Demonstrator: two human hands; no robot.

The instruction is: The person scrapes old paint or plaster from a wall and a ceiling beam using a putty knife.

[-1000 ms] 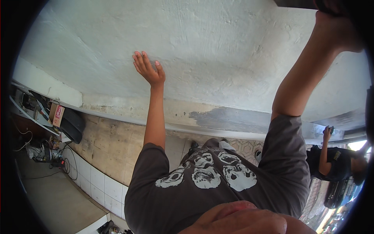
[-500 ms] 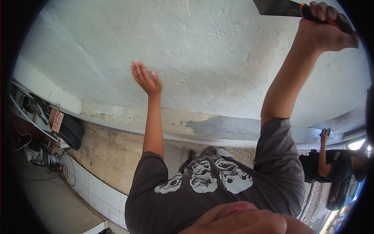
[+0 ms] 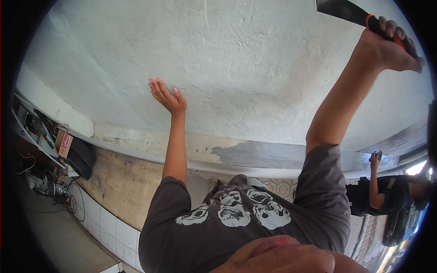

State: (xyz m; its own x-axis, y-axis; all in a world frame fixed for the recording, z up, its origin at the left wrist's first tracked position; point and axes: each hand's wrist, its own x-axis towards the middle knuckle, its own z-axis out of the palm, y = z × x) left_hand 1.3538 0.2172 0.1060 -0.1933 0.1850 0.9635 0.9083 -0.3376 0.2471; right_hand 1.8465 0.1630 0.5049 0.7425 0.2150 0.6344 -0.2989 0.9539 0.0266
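My right hand (image 3: 387, 50), raised at the upper right, is wrapped round the black and orange handle of a putty knife (image 3: 342, 10). Its wide dark blade points left across the pale, rough-plastered wall (image 3: 236, 59); whether its edge presses on the plaster I cannot tell. Left of the middle, my left hand (image 3: 169, 96) is held up against the same wall with its fingers stretched out and nothing in it. Ridges and small pits mark the plaster between my two hands.
A co-worker (image 3: 387, 193) in a dark shirt holds a small dark object to the wall at far right. A grey patch (image 3: 259, 152) covers part of the lower ledge. At left are a cardboard box (image 3: 63, 143), cables (image 3: 75, 204) and white tiles (image 3: 109, 223).
My right hand and the putty knife have shifted right and slightly down in view, with the blade tilting more. My left hand stays on nearly the same spot of wall.
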